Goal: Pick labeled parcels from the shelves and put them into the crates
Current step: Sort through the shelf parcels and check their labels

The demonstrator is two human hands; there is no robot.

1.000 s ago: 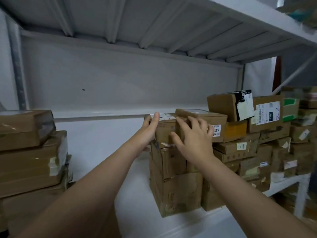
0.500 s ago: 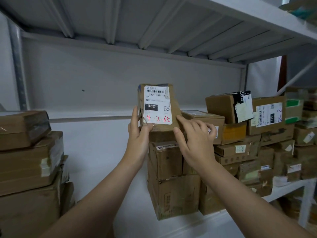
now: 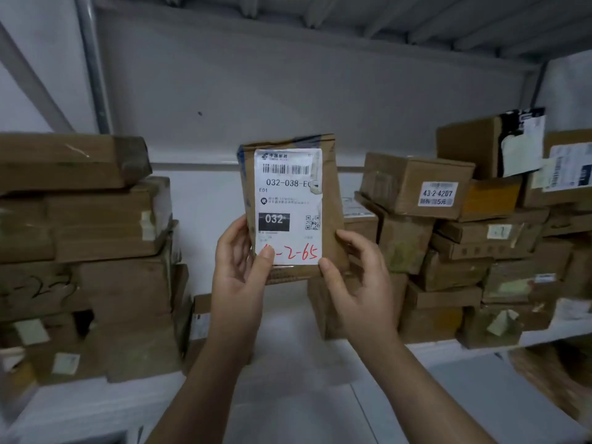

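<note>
The thumb of the left grip [image 3: 237, 270] covers the first red handwritten figure on the label [image 3: 288, 193] of the parcel [image 3: 331, 213], and that grip's fingertips are out of sight behind it. The label's small print is too fine to read. The box stack [image 3: 83, 251] at the left end of the shelf [image 3: 288, 357] runs off the left edge; the boxes [image 3: 570, 174] at its right end are blurred and cut off

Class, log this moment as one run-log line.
parcel upright, label facing camera | left hand holds lower left edge | right hand holds lower right corner | stacked boxes behind
</note>
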